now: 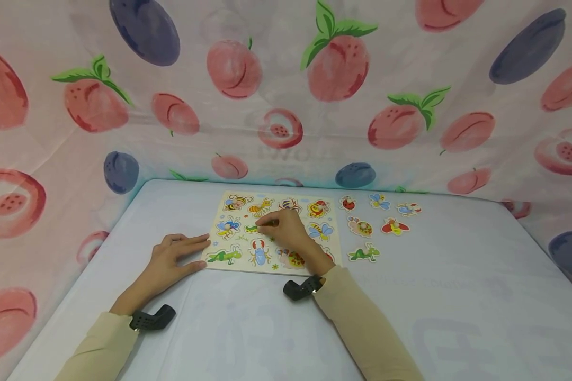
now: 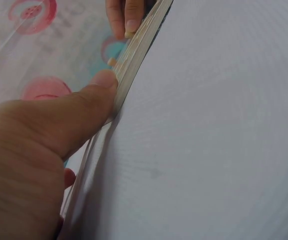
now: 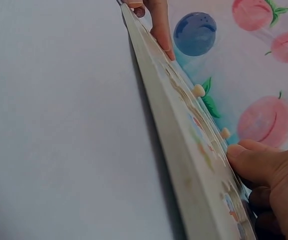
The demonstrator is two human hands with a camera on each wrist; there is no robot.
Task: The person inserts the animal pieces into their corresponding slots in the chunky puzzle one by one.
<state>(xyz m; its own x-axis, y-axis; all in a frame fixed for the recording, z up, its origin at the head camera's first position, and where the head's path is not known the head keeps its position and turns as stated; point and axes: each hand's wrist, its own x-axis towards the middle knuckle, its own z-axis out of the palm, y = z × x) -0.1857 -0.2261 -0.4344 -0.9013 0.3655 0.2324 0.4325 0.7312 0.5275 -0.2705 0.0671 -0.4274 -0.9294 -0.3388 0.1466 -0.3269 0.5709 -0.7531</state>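
A flat wooden insect puzzle board point(image 1: 337, 248) lies on the white table. My right hand point(image 1: 288, 230) is over its middle, thumb and fingertips pinching the small knob of a green caterpillar piece point(image 1: 250, 229); the hand covers part of that piece and some pictures beside it. In the left wrist view, the right fingers point(image 2: 133, 20) close on a pale knob. At the board's left edge rests my left hand point(image 1: 176, 259), fingers extended. Its thumb point(image 2: 103, 82) presses on the edge in the left wrist view. Wooden knobs point(image 3: 198, 90) stand up from the board in the right wrist view.
Right of the board lie several loose pieces: a ladybug point(image 1: 348, 203), a blue-winged insect point(image 1: 379, 201), a beetle point(image 1: 408, 209), a snail point(image 1: 360, 226), a red-winged insect point(image 1: 395, 226) and a grasshopper point(image 1: 364, 252). A fruit-print curtain point(image 1: 276, 69) hangs behind the table.
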